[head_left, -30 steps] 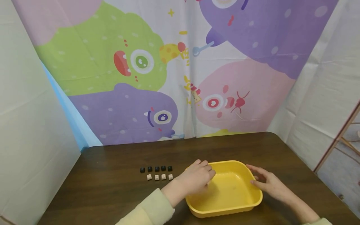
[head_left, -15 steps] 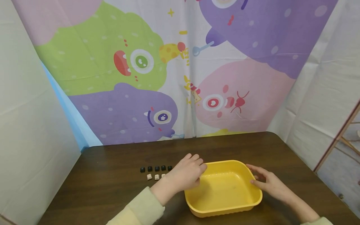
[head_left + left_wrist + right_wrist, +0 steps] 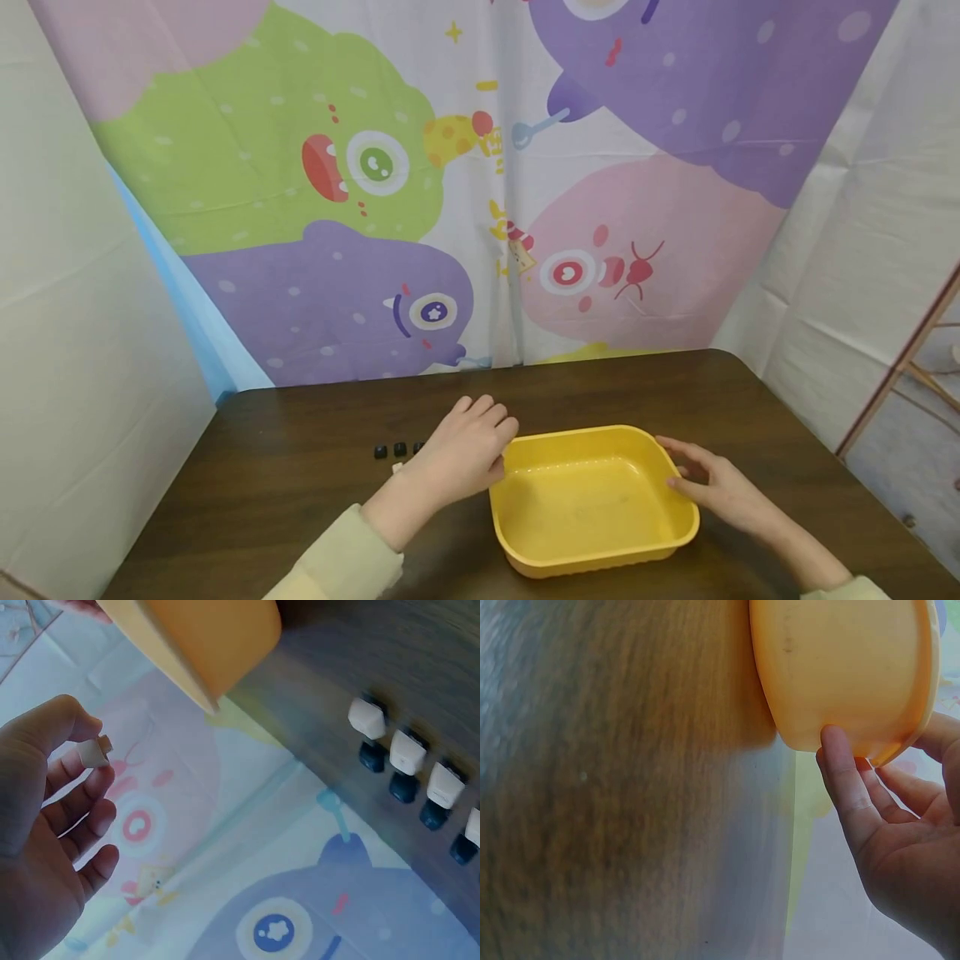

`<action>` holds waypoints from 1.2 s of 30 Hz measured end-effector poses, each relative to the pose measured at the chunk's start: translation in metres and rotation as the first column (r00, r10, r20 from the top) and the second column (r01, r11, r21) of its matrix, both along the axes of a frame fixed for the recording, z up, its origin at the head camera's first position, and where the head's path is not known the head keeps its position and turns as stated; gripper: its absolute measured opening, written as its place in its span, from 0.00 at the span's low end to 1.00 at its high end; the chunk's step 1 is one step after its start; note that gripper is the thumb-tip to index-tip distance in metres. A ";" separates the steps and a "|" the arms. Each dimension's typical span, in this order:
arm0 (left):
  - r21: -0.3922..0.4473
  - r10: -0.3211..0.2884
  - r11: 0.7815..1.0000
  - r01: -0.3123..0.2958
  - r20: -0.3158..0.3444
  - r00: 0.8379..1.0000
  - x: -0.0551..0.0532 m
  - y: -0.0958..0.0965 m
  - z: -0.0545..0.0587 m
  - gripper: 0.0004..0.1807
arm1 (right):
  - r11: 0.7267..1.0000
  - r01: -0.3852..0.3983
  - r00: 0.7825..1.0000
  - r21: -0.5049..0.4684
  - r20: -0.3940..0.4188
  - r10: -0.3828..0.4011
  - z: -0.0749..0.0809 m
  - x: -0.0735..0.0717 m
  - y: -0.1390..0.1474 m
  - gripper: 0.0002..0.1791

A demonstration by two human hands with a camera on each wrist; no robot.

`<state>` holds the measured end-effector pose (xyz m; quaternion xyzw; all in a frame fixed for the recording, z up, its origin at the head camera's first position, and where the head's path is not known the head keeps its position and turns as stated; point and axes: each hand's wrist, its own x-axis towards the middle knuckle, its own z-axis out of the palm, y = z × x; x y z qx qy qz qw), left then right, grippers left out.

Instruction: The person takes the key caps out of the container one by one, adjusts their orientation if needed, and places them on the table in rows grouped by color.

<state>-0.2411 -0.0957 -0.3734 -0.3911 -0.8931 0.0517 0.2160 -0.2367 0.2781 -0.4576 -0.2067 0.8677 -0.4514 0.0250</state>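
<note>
My left hand (image 3: 461,450) hovers at the left rim of the yellow basin (image 3: 592,568). In the left wrist view its thumb and forefinger pinch a small white keycap (image 3: 91,754), the other fingers loosely bent. My right hand (image 3: 720,496) grips the basin's right rim, with the thumb over the edge and the fingers against the outer wall. Left of the basin lies a row of black keycaps (image 3: 400,448), partly hidden by my left hand in the head view. White keycaps (image 3: 409,752) form a second row alongside them. The basin's visible floor holds nothing.
The dark wooden table (image 3: 300,517) carries everything. A cartoon-printed curtain (image 3: 360,183) hangs along its back edge, and white cloth panels (image 3: 97,333) stand at both sides.
My left hand has moved left, out from over the basin to its left rim, now covering part of the keycap rows. My right hand has stayed on the basin.
</note>
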 end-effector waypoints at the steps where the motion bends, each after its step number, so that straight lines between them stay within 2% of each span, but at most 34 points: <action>1: 0.008 0.004 1.000 -0.004 -0.009 1.000 0.000 -0.003 0.000 0.09 | 1.000 0.002 1.000 -0.008 0.009 -0.002 0.000 0.000 0.000 0.30; 8: 0.104 0.017 0.994 -0.009 -0.074 0.997 -0.003 -0.024 -0.005 0.11 | 0.999 -0.022 1.000 -0.029 -0.001 0.022 0.002 0.001 -0.001 0.30; 13: 0.144 0.038 0.989 -0.028 -0.069 0.997 -0.002 -0.040 -0.005 0.12 | 1.000 -0.006 1.000 -0.011 -0.012 0.006 0.000 0.001 0.000 0.30; 19: 0.155 0.092 0.985 -0.080 -0.068 0.993 -0.002 -0.062 -0.007 0.12 | 1.000 0.012 1.000 0.006 0.004 -0.012 -0.002 -0.001 0.000 0.30; 27: 0.168 0.158 0.975 -0.146 -0.066 0.985 -0.002 -0.090 -0.021 0.12 | 1.000 0.011 1.000 0.014 0.025 -0.011 0.001 0.001 -0.001 0.31; 36: 0.175 0.210 0.964 -0.198 -0.051 0.976 -0.001 -0.116 -0.038 0.12 | 1.000 0.026 1.000 0.016 0.000 -0.026 0.000 0.001 -0.002 0.30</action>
